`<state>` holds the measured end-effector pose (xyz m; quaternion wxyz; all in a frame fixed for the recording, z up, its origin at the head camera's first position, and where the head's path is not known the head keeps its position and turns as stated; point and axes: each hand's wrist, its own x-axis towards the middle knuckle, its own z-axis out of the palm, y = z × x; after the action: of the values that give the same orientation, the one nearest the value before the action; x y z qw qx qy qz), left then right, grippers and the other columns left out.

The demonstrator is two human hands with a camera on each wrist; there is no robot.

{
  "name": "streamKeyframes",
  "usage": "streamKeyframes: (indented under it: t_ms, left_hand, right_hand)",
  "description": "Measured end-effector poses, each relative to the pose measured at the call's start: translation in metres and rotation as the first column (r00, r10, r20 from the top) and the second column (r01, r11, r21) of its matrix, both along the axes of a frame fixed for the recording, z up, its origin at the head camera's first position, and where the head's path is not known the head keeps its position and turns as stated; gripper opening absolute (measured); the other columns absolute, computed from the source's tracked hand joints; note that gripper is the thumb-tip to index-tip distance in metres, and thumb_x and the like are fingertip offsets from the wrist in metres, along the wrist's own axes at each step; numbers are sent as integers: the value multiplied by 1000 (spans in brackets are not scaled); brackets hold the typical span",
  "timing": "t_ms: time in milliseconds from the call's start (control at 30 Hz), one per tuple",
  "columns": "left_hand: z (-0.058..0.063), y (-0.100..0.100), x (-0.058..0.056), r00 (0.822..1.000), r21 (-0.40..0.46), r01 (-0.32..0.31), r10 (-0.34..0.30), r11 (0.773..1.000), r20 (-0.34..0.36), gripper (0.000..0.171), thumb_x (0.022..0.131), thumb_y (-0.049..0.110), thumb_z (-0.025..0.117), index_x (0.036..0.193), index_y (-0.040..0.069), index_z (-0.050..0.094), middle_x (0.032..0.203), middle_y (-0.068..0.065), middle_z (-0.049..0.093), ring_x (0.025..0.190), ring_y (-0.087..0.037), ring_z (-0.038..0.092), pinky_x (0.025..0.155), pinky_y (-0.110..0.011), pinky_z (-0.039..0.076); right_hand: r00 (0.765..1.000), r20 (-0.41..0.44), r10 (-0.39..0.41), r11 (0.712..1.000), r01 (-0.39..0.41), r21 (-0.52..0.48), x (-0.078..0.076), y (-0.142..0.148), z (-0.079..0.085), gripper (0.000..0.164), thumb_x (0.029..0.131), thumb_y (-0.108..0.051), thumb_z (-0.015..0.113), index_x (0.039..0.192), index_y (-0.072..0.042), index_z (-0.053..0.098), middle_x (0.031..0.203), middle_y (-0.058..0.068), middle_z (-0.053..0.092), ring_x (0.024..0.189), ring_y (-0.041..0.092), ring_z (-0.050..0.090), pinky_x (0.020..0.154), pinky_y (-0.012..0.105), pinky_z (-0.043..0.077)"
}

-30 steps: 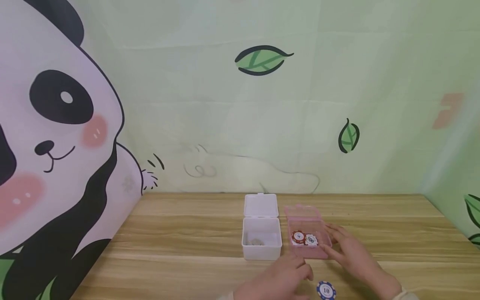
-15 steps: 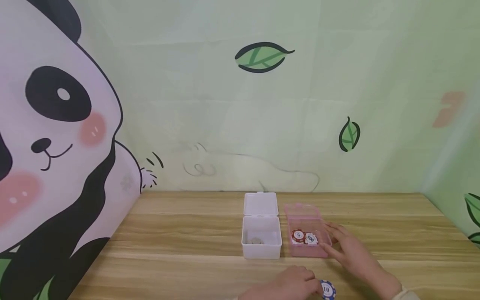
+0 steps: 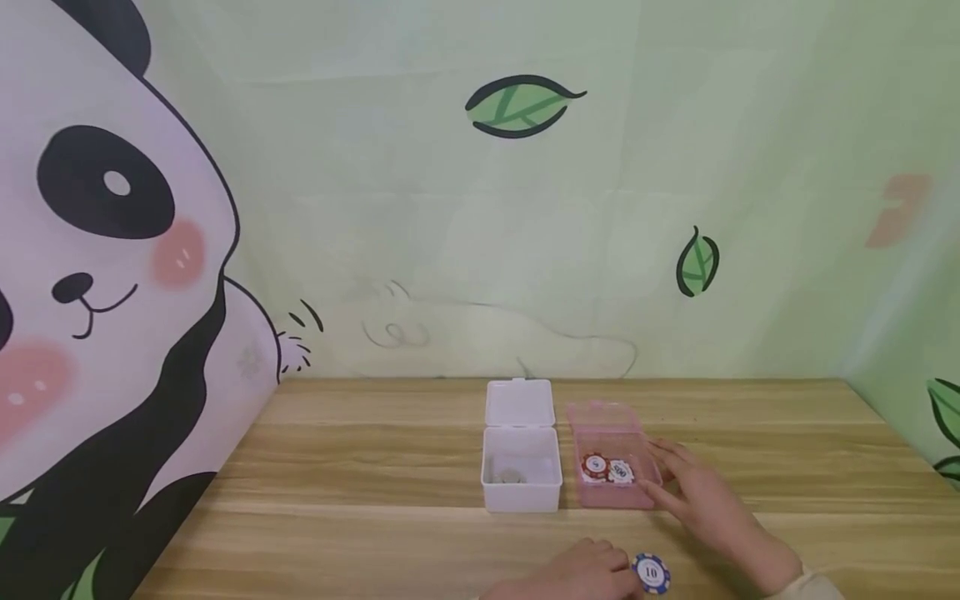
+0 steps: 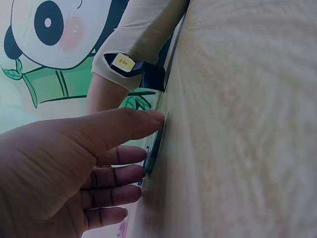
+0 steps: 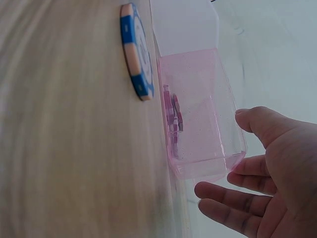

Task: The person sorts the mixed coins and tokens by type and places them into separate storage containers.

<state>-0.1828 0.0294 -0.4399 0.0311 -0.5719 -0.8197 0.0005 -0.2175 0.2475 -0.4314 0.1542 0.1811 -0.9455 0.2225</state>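
Note:
A blue-and-white poker chip (image 3: 651, 573) marked 10 lies on the table near the front. My left hand (image 3: 581, 573) is at its left edge, and the fingertips touch or nearly touch it. The left wrist view shows that hand (image 4: 64, 168) with loosely extended fingers beside the chip (image 4: 156, 148), seen edge-on. My right hand (image 3: 701, 500) holds the right side of a clear pink plastic box (image 3: 611, 497), thumb near its front corner and fingers along its side. The box lid stands open, and a red chip (image 3: 595, 467) and a white chip (image 3: 621, 472) lie inside.
A white plastic box (image 3: 522, 498), lid folded back, stands left of the pink one with a pale round object (image 3: 511, 476) inside. Behind the wooden table (image 3: 360, 475) hangs a green cloth (image 3: 420, 208) printed with a panda and leaves.
My left hand has drawn back from in front of the boxes to the chip's left edge. The chip has not clearly moved. My right hand stays on the pink box.

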Motion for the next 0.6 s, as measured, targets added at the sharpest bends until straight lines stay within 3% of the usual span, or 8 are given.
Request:
streamKeyframes:
  t_ms: [433,600]
  left_hand:
    - [-3,2,-1,995,21,-52,50,998,84,19,87,35,65,105,29,69,97,16,61,89,6,50,73,-4,30]
    - [-4,5,0,997,6,-68,68,998,27,17,87,33,66,103,30,70,95,17,61,90,5,50,74,-5,32]
  right_hand:
    - [1000,17,4,1000,-4,2,-1,0,1,53,90,-27,65,130,5,53,134,27,53,90,26,66,88,51,53]
    - [1000,22,-3,1000,3,2,0,1,1,53,90,-27,65,131,5,53,134,27,52,89,25,67,88,51,53]
